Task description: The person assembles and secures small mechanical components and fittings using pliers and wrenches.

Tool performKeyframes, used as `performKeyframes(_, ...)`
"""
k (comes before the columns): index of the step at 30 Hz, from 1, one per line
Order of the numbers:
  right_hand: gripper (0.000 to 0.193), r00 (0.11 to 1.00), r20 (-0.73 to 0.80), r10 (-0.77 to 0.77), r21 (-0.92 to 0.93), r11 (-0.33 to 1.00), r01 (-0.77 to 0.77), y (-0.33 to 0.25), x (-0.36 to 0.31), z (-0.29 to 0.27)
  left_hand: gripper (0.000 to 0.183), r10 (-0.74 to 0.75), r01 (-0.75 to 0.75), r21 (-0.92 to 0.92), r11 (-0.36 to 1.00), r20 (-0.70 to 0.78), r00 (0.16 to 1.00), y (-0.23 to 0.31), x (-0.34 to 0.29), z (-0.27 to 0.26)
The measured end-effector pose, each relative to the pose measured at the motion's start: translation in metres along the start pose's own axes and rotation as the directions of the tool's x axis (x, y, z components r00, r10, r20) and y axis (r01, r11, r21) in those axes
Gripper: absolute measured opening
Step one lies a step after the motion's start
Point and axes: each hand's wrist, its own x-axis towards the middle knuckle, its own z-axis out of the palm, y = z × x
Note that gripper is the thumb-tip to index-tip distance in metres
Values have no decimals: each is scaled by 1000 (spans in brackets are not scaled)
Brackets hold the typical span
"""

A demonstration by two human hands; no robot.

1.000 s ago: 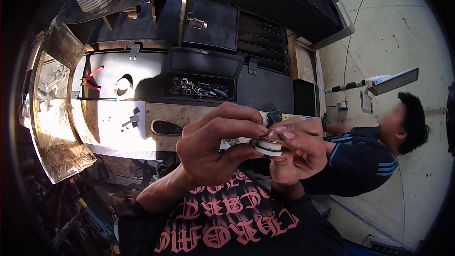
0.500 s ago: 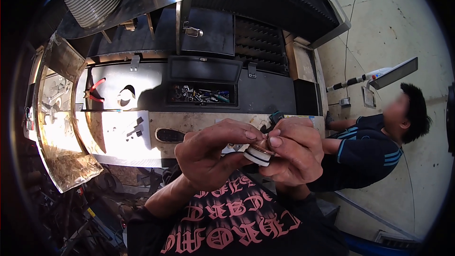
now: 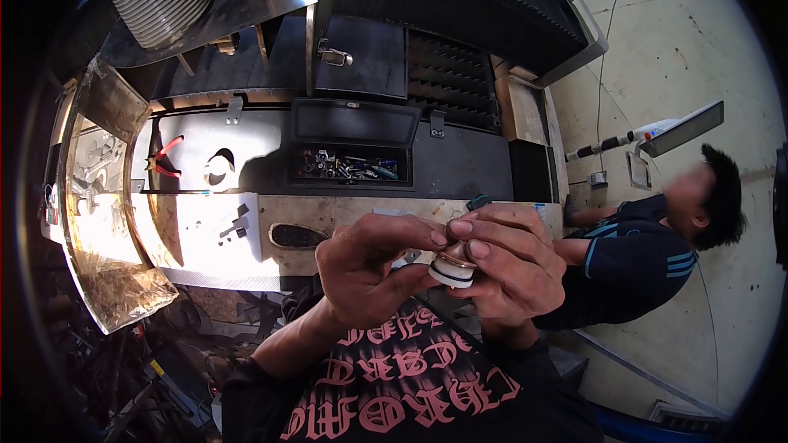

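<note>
Copper-and-white part (image 3: 452, 270), tilted; left hand (image 3: 367, 261) and right hand (image 3: 515, 267) both pinch it; open black toolbox (image 3: 353, 121) beyond.

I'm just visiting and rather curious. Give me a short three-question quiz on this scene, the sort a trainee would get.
1. True or false: the left hand and right hand both touch the copper-and-white part.
2. What colour are the handles of the pliers?
A) Blue
B) Red
C) Yellow
3. Fill in the blank: the lid of the black box is ____.

Key: 1. True. 2. B. 3. Open.
</note>
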Motion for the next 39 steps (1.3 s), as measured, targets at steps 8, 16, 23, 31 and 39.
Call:
performKeyframes(8,33,1000,-23,13,57,998,-11,2,-3,0,31,-4,1,127,992,29,1000,9,10,1)
performKeyframes(16,34,999,-50,-6,142,990,13,11,-12,3,26,248,-336,493,803,235,940,14,28,-3)
performKeyframes(23,33,989,-139,-59,212,973,88,12,-18,10,22,237,-395,579,714,331,913,26,30,3)
performKeyframes(31,36,998,-50,-33,252,967,44,12,-12,4,18,183,-355,566,744,339,923,30,34,2)
performKeyframes(39,33,981,-42,189,168,969,-179,27,-17,23,19,-308,326,95,941,-167,937,7,11,-14)
